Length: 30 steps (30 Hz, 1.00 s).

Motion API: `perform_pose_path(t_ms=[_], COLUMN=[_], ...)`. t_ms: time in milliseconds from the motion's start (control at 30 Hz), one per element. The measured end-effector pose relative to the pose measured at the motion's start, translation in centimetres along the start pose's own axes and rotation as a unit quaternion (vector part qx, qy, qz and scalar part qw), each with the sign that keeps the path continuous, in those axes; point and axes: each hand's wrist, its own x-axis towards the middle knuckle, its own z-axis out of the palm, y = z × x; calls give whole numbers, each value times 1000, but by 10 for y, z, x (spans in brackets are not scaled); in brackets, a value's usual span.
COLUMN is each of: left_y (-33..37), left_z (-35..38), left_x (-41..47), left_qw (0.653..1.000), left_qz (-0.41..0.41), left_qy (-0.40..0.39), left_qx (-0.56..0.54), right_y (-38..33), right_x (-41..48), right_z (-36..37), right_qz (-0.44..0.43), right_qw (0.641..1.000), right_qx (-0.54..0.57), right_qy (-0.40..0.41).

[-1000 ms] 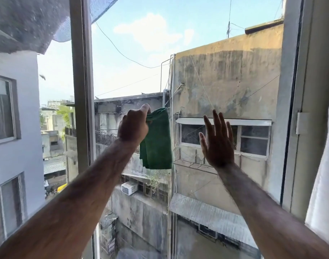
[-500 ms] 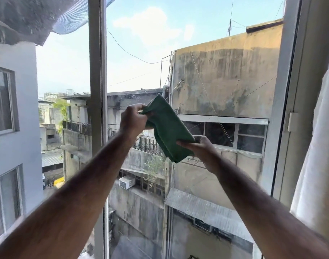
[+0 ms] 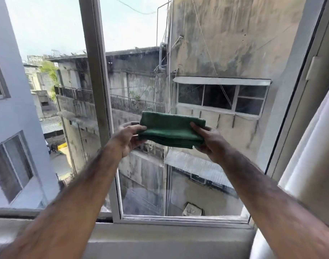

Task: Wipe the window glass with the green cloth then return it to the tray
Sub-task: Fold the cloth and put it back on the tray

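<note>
The green cloth (image 3: 170, 130) is folded into a flat stack and held level in front of the window glass (image 3: 206, 174), apart from it. My left hand (image 3: 127, 137) pinches its left end, thumb on top. My right hand (image 3: 206, 141) grips its right end the same way. The cloth sits at mid height of the right pane. No tray is in view.
A grey window frame post (image 3: 96, 90) divides the left pane from the right pane. The sill (image 3: 160, 234) runs along the bottom. A white curtain (image 3: 313, 165) hangs at the right edge. Buildings stand outside beyond the glass.
My right hand took hold of the hanging cloth. Both hands then lowered it and folded it flat. The view tilted down, bringing the sill into sight.
</note>
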Motion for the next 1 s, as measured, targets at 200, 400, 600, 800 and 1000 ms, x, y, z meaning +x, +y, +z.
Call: perform_pose_path(t_ms=[200,400,600,800,1000], left_y=[-99,-220,-350,-471,-575], left_z=[-35,-81,-123,-159,-190], left_x=[-15,-45,-93,-153,-211], left_qw=[997,980,956,926,885], left_qz=[-64,-172,-269,-348,-426], left_qy=[45,85,105,136,151], left_qx=[-25,43,55,60,111], right_y=[91,212,345,471,589], right_x=[-21,-52,-99,-153,-208], right_z=[-14,-32,-51,-72,-96], right_qz=[136,229,311,356,430], right_qw=[988,973,946,922,887], right_qx=[32,-4,-37,-84,-143], right_qy=[-61,16,90,125,90])
